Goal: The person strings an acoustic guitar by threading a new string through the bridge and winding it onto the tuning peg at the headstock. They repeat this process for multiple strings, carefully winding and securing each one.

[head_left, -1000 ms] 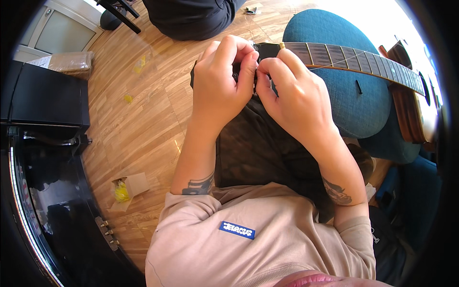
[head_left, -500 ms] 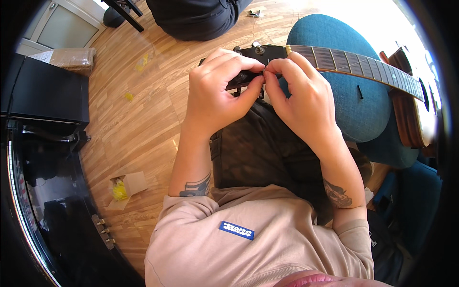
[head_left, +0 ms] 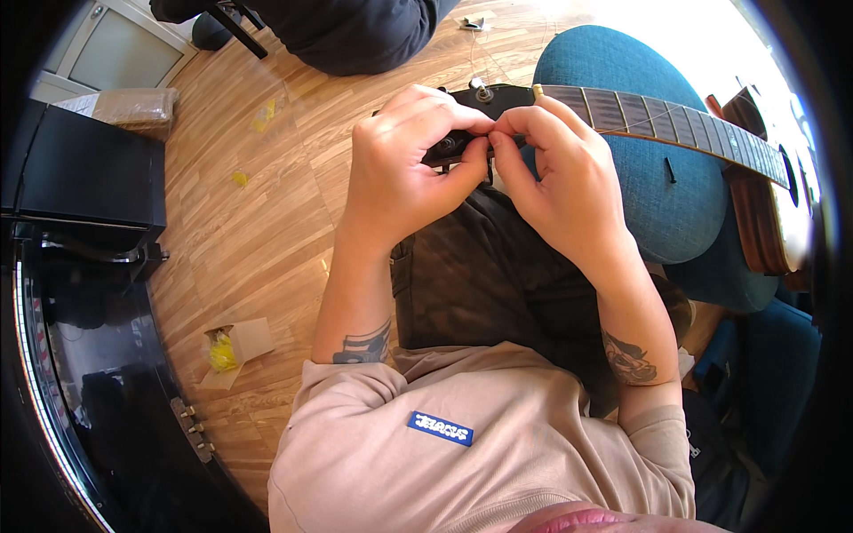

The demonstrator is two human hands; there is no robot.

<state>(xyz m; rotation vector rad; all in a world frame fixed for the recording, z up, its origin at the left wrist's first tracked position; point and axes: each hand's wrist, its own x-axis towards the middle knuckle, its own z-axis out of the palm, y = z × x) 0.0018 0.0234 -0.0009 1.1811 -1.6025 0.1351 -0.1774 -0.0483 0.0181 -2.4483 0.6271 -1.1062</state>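
Observation:
My left hand [head_left: 395, 169] curls over the black headstock [head_left: 505, 96] of an acoustic guitar, thumb and index finger pinched at its lower part. My right hand [head_left: 564, 182] pinches beside it, the fingertips almost meeting; whatever tiny thing lies between them is hidden. A chrome tuning peg [head_left: 482, 91] sticks up above them. The fretted neck [head_left: 666, 115] runs rightward over a teal seat cushion [head_left: 622, 213] to the wooden body [head_left: 764, 218], with a loose thin string across the neck. A small black object [head_left: 671, 171] rests on the cushion.
Another person's dark-clothed lower body [head_left: 355, 35] is at the top, near a black stool leg [head_left: 244, 31]. A glossy black piano [head_left: 107, 373] fills the left, below a wrapped package [head_left: 133, 111]. An open cardboard box [head_left: 244, 342] with yellow contents sits on the wooden floor.
Compared with a second earlier, both hands are lower, the left also further left, uncovering more of the headstock and its chrome peg. In the last half second they have shifted only slightly.

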